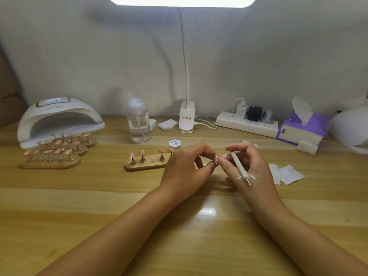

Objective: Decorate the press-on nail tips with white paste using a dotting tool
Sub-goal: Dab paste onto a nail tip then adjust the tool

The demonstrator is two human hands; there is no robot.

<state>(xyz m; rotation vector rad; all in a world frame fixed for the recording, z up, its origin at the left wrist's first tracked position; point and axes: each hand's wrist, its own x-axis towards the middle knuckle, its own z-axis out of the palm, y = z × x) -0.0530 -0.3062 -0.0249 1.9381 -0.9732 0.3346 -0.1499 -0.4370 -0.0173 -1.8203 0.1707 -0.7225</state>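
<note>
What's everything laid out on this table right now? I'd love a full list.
table: one, light wood, beneath everything
nail lamp: one, white, back left
nail stands: four, wooden with pink tips; three before the nail lamp, one centre
pump bottle: one, clear, back centre
paste jar: one, white lid, centre
clip lamp: one, white, back centre
power strip: one, white, back right
tissue pack: one, purple, far right
wipes: several, white, right
nail tip: one, pink, centre
dotting tool: one, white, centre
left-hand grip: pinches nail tip
right-hand grip: holds dotting tool
</note>
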